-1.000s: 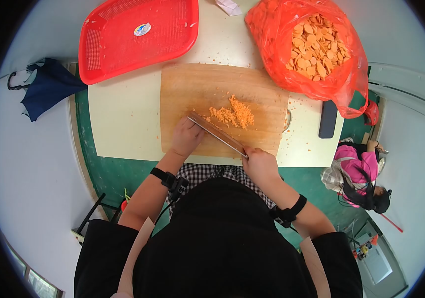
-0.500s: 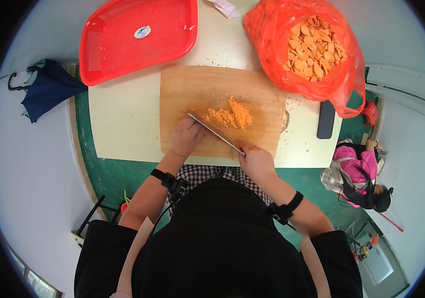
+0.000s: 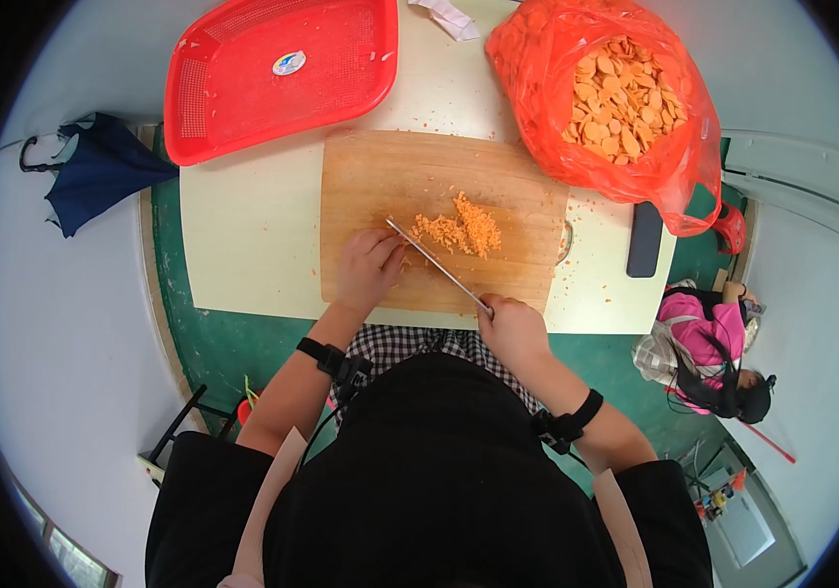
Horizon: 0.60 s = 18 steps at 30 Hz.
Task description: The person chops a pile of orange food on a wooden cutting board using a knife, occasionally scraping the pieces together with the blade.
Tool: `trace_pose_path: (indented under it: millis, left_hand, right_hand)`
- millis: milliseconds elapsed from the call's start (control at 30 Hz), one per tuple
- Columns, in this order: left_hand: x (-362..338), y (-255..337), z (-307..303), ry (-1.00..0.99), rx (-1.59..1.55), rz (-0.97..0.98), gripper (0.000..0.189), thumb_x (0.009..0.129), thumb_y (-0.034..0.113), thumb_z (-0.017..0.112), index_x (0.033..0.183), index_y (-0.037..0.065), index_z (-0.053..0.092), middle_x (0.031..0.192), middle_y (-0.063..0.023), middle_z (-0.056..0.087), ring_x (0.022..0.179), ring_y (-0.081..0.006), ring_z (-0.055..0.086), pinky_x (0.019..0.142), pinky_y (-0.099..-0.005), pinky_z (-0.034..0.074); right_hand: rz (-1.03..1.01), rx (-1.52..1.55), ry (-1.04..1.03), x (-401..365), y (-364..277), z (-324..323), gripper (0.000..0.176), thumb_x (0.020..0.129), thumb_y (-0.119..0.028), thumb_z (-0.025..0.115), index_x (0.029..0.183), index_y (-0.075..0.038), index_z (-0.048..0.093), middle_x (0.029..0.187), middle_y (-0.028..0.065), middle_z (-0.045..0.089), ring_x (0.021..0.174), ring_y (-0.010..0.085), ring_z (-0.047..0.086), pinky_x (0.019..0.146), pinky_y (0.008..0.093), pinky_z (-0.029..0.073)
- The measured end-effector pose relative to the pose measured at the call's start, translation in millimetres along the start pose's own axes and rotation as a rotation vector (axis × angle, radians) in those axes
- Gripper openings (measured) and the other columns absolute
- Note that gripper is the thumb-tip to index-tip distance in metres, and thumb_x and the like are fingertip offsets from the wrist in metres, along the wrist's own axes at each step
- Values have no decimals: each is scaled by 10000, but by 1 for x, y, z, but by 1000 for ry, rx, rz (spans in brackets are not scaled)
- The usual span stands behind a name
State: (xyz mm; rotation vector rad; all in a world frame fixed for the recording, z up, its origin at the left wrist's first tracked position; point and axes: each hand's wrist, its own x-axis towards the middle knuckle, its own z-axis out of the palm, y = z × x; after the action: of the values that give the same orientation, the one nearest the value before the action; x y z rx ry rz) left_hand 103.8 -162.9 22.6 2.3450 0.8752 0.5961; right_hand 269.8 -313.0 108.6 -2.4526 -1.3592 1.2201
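Note:
My right hand is closed around the handle of a kitchen knife. Its blade slants up and left across the wooden cutting board, seen nearly edge-on. Beside the blade's far end, my left hand rests on the board with curled fingers, and what lies under the fingertips is mostly hidden. A few small orange bits show next to them. Just beyond the blade sits a small heap of finely chopped carrot, with crumbs scattered around it.
A red plastic basket stands at the back left. At the back right, a red plastic bag holds many carrot slices. A dark phone lies on the table's right side. Another person is low at the right.
The knife blade has turned from tilted to nearly edge-on. Both hands stay in about the same places. The whole view has shifted slightly.

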Motion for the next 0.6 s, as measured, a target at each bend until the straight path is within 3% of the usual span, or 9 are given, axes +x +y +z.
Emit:
trace_pose_path:
  millis: [367,600]
  left_hand:
    - [-4,-3,5,7,19,69,101,684,51,652,777,36,617,834,-76,590,783,-252,555,707,-348,458]
    - [-12,-3,3,-29,-43,-1,150,676,40,646,824,28,619,830,-91,584,791,-278,552,704,-350,459]
  right_hand:
    - [-104,-31,69,29,0,19,185,813,-200,519,854,-51,619,696,167,606,663,320,601,615,407,490]
    - [-97,-96,14,7,1,6,177,803,-203,526,836,-48,606,680,158,602,643,316,601,597,399,493]
